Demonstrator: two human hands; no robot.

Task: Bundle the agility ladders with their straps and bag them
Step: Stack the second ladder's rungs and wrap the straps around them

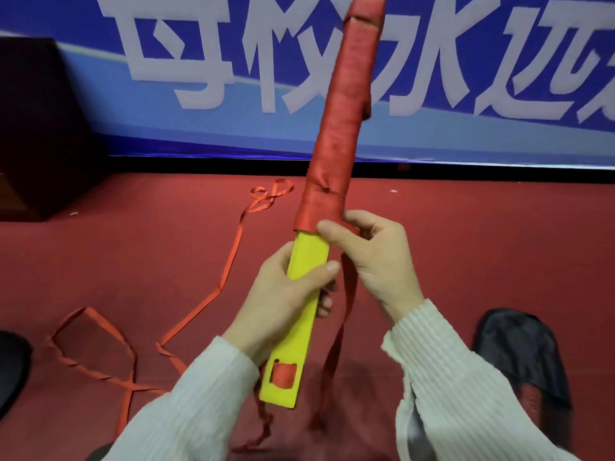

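Both hands (283, 294) grip ladder bundle (309, 257) low.

Single head-worn wide-angle camera looks forward and down from close range, over both sleeves to the red carpet (466, 227) and the blue banner (100, 94) beyond.
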